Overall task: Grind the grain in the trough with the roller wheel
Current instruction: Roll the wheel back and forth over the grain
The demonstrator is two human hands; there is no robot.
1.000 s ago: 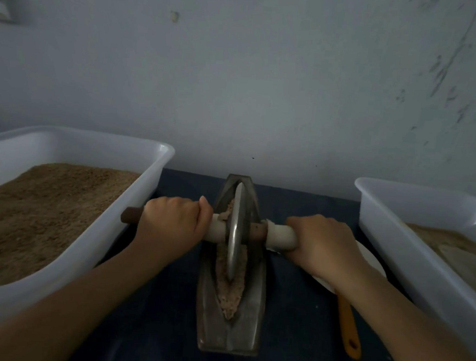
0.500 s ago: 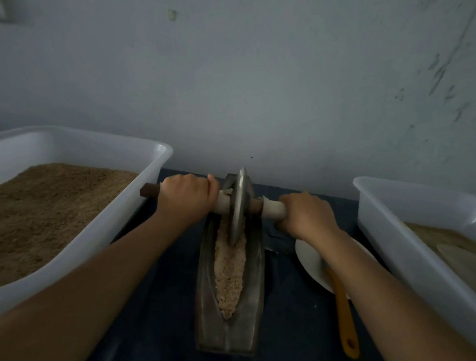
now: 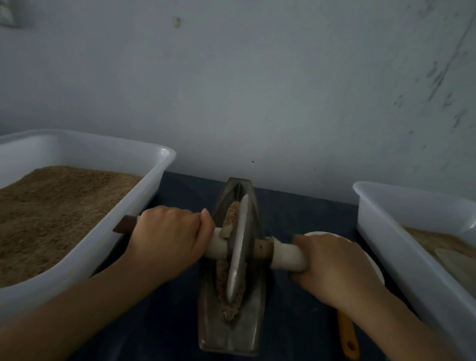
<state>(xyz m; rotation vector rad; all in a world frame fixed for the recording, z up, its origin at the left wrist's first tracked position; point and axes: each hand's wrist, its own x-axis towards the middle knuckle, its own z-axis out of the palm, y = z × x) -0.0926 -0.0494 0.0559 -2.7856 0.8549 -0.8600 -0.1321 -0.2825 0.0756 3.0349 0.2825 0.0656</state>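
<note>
The left hand [image 3: 171, 237] and right hand [image 3: 335, 267] each grip an end of the axle, fingers curled round it. Between them the wheel [image 3: 237, 250] has rolled back from the trough's [image 3: 251, 330] far end to mid-trough, riding over the grain [image 3: 230, 216]. Judging by the coarse look, more passes are needed.

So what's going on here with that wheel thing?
A person is grinding grain in a narrow metal trough. The left hand and right hand each grip one end of the axle of a roller wheel, which stands in the trough. White tubs of brown meal sit on both sides.
</note>
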